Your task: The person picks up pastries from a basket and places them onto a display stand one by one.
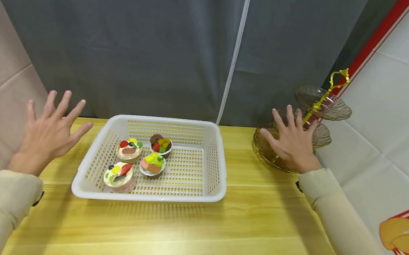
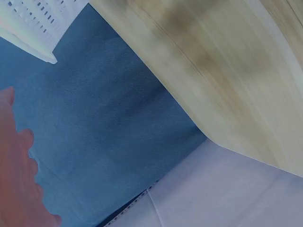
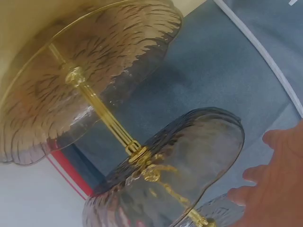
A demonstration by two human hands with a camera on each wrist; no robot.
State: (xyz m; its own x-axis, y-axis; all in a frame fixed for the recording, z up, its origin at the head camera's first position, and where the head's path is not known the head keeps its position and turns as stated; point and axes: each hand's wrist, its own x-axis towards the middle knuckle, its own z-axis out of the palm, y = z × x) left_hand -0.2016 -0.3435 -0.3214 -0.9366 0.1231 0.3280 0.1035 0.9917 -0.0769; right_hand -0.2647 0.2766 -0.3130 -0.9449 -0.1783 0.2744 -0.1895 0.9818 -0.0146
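Note:
My left hand [image 1: 50, 133] hovers with spread fingers to the left of a white plastic basket [image 1: 148, 198], holding nothing. Inside the basket's left half sit several small cakes: a strawberry-topped cupcake [image 1: 118, 175], a fruit tart [image 1: 129, 150], a chocolate cupcake [image 1: 161, 144] and one with yellow and pink toppings [image 1: 152, 164]. On the right, my right hand [image 1: 292, 144], fingers also spread and empty, is in front of a tiered cake stand [image 1: 321, 134] and overlaps its lower plates in the head view. The right wrist view shows the stand's gold rod [image 3: 108, 119] and scalloped glass plates [image 3: 208, 146] near the fingertips.
Basket and stand are on a light wooden table [image 1: 181, 237]. A dark grey curtain [image 1: 142, 50] with a white cord [image 1: 236, 54] hangs along the back. Pale cloth walls [image 1: 400, 119] close in on both sides, the right one with a red border.

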